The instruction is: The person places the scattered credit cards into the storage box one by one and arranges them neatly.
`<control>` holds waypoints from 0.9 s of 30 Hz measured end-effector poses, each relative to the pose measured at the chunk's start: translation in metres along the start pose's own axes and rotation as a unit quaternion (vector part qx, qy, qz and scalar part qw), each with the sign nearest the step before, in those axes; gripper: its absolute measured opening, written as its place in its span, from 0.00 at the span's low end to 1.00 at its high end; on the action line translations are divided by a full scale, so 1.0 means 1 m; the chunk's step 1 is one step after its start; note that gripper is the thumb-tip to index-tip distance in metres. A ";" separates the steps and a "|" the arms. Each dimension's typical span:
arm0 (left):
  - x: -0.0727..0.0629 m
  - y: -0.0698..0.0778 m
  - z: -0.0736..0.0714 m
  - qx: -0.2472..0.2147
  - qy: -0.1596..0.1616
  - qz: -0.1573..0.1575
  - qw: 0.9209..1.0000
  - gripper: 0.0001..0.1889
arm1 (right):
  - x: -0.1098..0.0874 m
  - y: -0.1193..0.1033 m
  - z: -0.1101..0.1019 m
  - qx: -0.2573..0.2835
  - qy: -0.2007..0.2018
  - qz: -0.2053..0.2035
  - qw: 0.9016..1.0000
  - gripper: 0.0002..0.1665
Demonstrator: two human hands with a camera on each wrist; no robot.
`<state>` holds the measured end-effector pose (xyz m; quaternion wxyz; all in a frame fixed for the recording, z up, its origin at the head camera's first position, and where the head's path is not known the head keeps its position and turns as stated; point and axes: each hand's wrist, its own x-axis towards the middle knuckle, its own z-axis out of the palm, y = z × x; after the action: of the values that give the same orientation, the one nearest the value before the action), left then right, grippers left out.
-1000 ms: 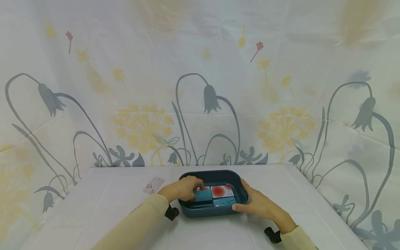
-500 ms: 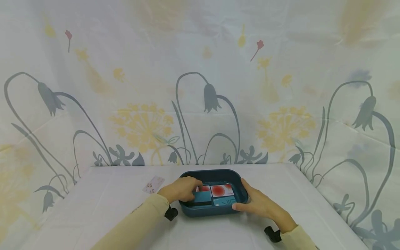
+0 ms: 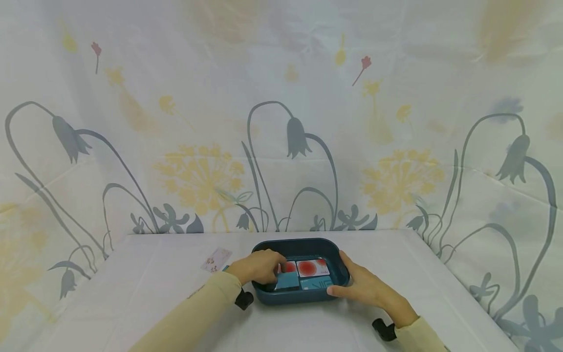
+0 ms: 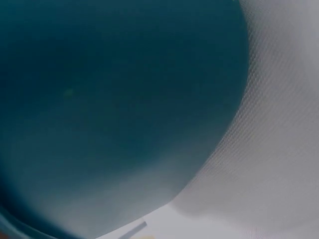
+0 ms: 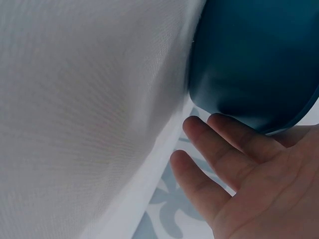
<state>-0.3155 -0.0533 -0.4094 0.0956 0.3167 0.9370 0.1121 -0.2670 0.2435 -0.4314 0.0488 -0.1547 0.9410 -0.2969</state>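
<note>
A dark teal plastic box (image 3: 286,298) with rounded corners sits open-topped on the white table. Inside lie a red-and-white card (image 3: 313,268), a patterned teal card (image 3: 315,283) and, partly covered, a second red one (image 3: 289,267). My left hand (image 3: 259,266) reaches into the box's left end, its fingers curled down at the left edge of a plain teal card (image 3: 288,281); its fingertips are partly hidden. My right hand (image 3: 365,286) holds the box's right end, thumb at the near rim. Several fingers (image 5: 214,147) stretch along its outside in the right wrist view.
A pale pink card with red marks (image 3: 216,259) lies on the white-covered table (image 3: 167,283), left of the box. Behind the table hangs a flower-printed curtain (image 3: 281,171). The left wrist view shows mostly the box's outer wall (image 4: 119,114) and tablecloth (image 4: 284,139).
The plain teal card under my left hand has come down from a raised position and shifted slightly right, toward the patterned teal card. My right hand has kept its place on the box.
</note>
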 end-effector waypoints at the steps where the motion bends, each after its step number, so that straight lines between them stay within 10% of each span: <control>1: 0.000 0.000 0.000 0.003 0.000 0.003 1.000 0.12 | 0.000 0.000 0.000 0.000 0.000 0.001 1.000 0.65; 27: 0.000 -0.001 0.003 0.009 -0.004 0.036 0.999 0.11 | -0.002 -0.003 -0.001 -0.002 0.002 -0.005 1.000 0.65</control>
<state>-0.3150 -0.0539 -0.4130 0.0922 0.3517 0.9256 0.1058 -0.2650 0.2426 -0.4292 0.0457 -0.1588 0.9408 -0.2959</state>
